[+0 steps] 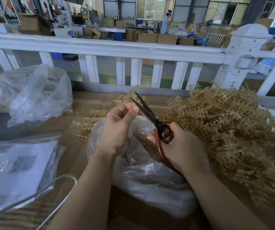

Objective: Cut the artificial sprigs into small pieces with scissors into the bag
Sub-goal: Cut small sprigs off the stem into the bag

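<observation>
Your right hand [181, 146] has its grip closed round the red handles of the scissors [151, 117], fingers curled through and over the loops, a little right of the frame's centre. The dark blades point up and to the left and stand slightly parted, their tips apart. Your left hand [118, 127] sits just left of the blades, thumb and forefinger pinched together close against the lower blade; whatever piece of sprig sits in that pinch is too small to make out, so I cannot tell what it holds. Both hands hover directly over the open mouth of the clear plastic bag [150, 176], which lies crumpled on the cardboard-covered surface [87, 103] at centre and lower centre, with small tan cut pieces [146, 145] showing inside it between your wrists. A large heap of tan artificial sprigs [224, 123] fills the right side of the frame, touching the bag's right edge, and a few loose sprigs [90, 120] lie just beyond the bag, left of your left hand. Another clear bag [39, 97] sits at the upper left, and a flat plastic packet with white paper [17, 166] at the lower left. A white railing [110, 48] crosses behind the surface.
</observation>
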### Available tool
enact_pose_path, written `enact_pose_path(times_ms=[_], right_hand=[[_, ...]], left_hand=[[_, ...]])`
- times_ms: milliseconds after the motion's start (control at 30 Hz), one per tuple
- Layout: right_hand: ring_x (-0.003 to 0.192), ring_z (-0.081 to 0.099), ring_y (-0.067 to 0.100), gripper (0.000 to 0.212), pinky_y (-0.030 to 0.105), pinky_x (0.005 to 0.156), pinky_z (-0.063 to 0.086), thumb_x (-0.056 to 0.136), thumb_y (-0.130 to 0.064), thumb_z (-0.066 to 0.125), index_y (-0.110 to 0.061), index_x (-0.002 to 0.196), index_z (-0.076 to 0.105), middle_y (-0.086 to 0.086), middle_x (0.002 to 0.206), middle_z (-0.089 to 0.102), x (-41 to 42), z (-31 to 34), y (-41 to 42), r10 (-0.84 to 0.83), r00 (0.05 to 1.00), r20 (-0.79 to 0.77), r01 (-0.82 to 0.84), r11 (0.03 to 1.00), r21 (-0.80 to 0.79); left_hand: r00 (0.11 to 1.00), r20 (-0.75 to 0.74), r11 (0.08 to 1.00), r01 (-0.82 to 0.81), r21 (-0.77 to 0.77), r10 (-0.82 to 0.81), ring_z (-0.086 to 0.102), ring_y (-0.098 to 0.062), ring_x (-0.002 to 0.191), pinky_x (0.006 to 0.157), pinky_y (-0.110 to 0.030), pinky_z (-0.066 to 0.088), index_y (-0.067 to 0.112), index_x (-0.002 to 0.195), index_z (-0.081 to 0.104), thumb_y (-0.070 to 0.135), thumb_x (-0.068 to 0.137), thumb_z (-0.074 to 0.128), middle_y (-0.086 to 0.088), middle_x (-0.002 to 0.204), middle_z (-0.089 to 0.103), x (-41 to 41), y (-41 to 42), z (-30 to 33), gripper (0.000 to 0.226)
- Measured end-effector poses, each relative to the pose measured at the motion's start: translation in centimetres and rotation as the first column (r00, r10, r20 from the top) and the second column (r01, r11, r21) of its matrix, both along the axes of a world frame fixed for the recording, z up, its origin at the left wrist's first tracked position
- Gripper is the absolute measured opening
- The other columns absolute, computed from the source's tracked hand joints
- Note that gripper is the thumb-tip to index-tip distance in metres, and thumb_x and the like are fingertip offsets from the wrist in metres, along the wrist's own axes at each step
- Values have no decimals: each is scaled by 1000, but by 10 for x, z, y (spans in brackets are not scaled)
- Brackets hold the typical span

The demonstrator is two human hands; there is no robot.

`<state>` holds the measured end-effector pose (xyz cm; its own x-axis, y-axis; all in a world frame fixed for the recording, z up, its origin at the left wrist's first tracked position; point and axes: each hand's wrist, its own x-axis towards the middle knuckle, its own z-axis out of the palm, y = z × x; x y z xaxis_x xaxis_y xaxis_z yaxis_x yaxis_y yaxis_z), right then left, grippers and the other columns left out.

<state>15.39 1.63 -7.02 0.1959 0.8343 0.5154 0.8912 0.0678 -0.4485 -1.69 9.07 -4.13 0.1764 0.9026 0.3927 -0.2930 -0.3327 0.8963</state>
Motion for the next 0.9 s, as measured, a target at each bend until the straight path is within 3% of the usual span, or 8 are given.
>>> enact_pose_path(times_ms=[133,267,367,433,533,667,833,900], right_hand=[[68,63,2,59,31,54,57,75,-97,39,-40,92,42,-23,74,58,1,-3,3,-18,999,-47,19,1000,21],[71,66,8,57,38,57,60,76,-94,43,-40,94,41,-20,78,60,2,-5,6,-32,995,-90,35,999,36],[72,66,8,64,35,55,58,72,-99,37,-40,94,42,-21,80,58,1,-4,6,-25,999,-48,25,1000,3],[68,62,2,68,27,49,52,70,-102,30,-38,93,41,-22,77,57,1,-3,6,-21,1000,-10,21,1000,-13],[59,53,-3,68,18,44,36,70,-101,27,-36,88,39,-20,71,54,1,-2,5,-25,999,27,26,999,-25],[55,51,-4,64,15,43,30,72,-98,30,-36,87,38,-20,68,53,1,-1,4,-18,999,44,19,999,-26],[59,52,-4,70,19,45,37,68,-102,26,-37,88,39,-24,73,53,1,-1,4,-17,1000,12,17,999,-39],[62,54,-3,70,21,47,42,67,-104,26,-39,89,39,-24,75,55,1,-1,4,-23,1000,5,23,999,-48]], left_hand=[[999,-9,999,-32,-15,32,64,-18,90,95,-31,51,-1,98,65,7,96,60,-11,94,69,0,0,0,10],[999,-26,999,-36,-30,35,60,-14,81,83,-22,52,5,91,66,2,93,62,-7,84,65,2,-2,-2,5],[997,-69,1000,-16,13,17,62,-20,84,83,-24,53,-9,95,65,-1,92,63,-25,91,67,3,-3,-4,9],[997,-79,999,11,38,-8,67,-23,88,84,-25,54,-14,97,64,0,92,64,-28,98,69,2,-4,-4,15],[996,-83,999,43,33,-40,69,-20,89,81,-22,53,-14,96,64,-3,94,58,-24,98,71,2,-4,-2,13],[991,-81,995,103,-15,-104,68,-12,80,74,-21,53,-1,89,67,-10,93,52,-3,84,73,0,-5,-2,18],[992,-51,991,116,-66,-119,63,-28,91,87,-38,51,-11,98,63,-7,94,52,-19,95,68,0,-5,-2,12],[990,-54,990,125,-67,-129,65,-24,92,87,-34,52,-10,99,63,-6,95,52,-15,96,70,0,-5,-2,13]])
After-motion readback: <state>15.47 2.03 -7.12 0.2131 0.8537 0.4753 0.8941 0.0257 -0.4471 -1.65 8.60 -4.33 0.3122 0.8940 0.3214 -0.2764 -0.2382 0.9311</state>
